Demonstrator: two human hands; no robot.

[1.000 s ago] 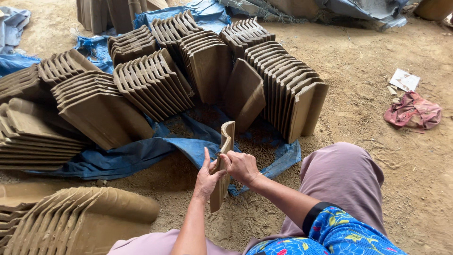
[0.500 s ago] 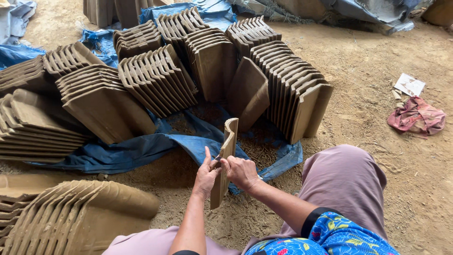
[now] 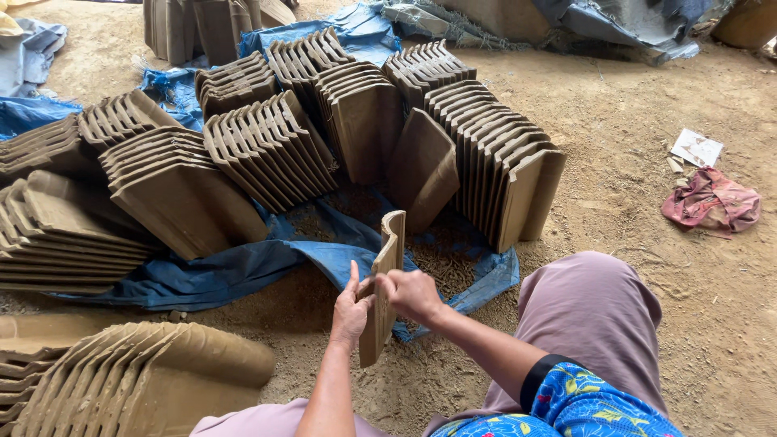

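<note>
I hold the clay tile [image 3: 380, 295] upright on edge between my knees, my left hand [image 3: 350, 311] flat against its left face and my right hand [image 3: 411, 293] closed over its edge; I judge steady support and light pressure are best, since the unfired clay looks soft. It is brown, slightly curved, standing over the near edge of the blue tarp [image 3: 243, 271], with rows of stacked tiles [image 3: 267, 150] beyond.

1. Bare dirt floor [image 3: 615, 146], sandy and scuffed, in soft daylight.
2. Blue tarp [image 3: 243, 271] spread across it.
3. Crumpled pink rag [image 3: 712, 202] lies beside a scrap of paper [image 3: 696, 148].
</note>
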